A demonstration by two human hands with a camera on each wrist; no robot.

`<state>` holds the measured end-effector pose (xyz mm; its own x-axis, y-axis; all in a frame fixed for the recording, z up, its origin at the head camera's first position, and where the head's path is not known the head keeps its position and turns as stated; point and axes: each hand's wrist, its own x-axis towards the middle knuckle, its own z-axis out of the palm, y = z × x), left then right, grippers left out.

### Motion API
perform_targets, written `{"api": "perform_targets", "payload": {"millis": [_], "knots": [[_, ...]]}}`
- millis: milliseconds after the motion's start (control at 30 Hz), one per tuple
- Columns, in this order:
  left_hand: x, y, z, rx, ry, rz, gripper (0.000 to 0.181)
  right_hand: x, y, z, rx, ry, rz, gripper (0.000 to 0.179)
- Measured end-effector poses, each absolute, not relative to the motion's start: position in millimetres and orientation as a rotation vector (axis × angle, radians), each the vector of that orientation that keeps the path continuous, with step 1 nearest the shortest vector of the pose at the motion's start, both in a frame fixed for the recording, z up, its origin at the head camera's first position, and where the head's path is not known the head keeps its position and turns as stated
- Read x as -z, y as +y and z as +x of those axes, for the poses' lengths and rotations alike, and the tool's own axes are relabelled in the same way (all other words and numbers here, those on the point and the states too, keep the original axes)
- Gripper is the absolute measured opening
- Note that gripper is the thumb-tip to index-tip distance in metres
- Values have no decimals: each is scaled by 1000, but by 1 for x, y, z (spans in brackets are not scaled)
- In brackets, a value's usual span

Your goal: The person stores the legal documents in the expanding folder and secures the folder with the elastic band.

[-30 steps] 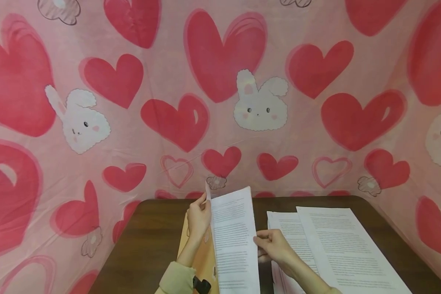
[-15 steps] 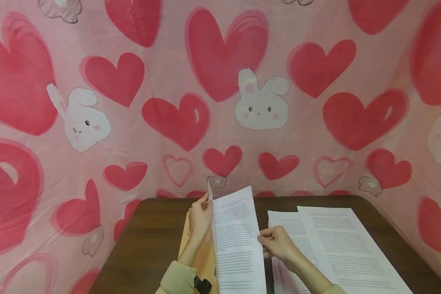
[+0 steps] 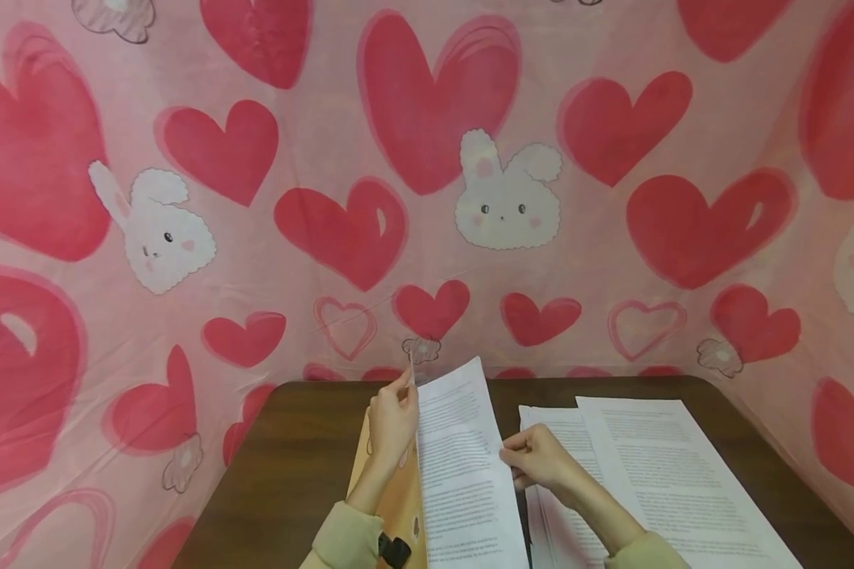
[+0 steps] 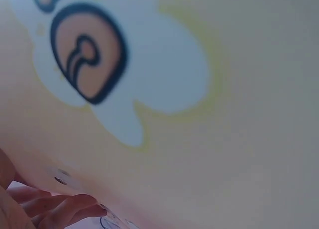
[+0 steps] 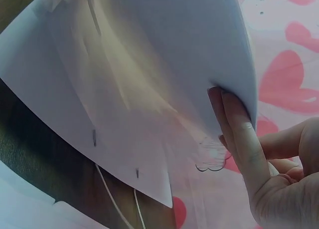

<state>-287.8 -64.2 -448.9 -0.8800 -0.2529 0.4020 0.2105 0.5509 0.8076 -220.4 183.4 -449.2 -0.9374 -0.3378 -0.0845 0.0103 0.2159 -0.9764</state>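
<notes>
Both hands are narrowed in a pinch. The left hand (image 3: 393,423) holds a thin edge (image 3: 412,370) that stands upright above its fingertips; whether this belongs to the paper or to the cover, I cannot tell. The right hand (image 3: 538,461) holds the right-hand edge of the printed sheets (image 3: 462,466), thumb against the near face. Those sheets stand tilted between the two hands, with their top corner higher than the right hand

The yellow cover (image 3: 402,506), printed with cartoon figures, lies between the left forearm and the sheets. In the right wrist view, a pale panel (image 5: 119,154) well beyond the right hand's fingers shows two thin cords (image 5: 107,189) near its border. To the right of the right hand, a paper stack (image 3: 565,435) and an overlapping top page (image 3: 683,474) rest on the desk (image 3: 277,466)

The step in hand looks like guiding the sheets at the cover's opening; whether in or out is unclear. The next move probably calls for the left hand to hold its side steady and apart while the right hand leads the sheets along straight, without bending their corners or catching them on the cords
</notes>
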Motion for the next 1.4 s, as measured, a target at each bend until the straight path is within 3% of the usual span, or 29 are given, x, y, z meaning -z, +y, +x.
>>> {"api": "perform_targets", "payload": {"millis": [500, 1400], "knots": [[449, -58, -286, 1289, -2303, 19, 40, 472, 158, -225, 1928, 2093, -269, 29], [455, -52, -282, 1260, -2298, -49, 41, 487, 111, -221, 1876, 2199, -286, 23]]}}
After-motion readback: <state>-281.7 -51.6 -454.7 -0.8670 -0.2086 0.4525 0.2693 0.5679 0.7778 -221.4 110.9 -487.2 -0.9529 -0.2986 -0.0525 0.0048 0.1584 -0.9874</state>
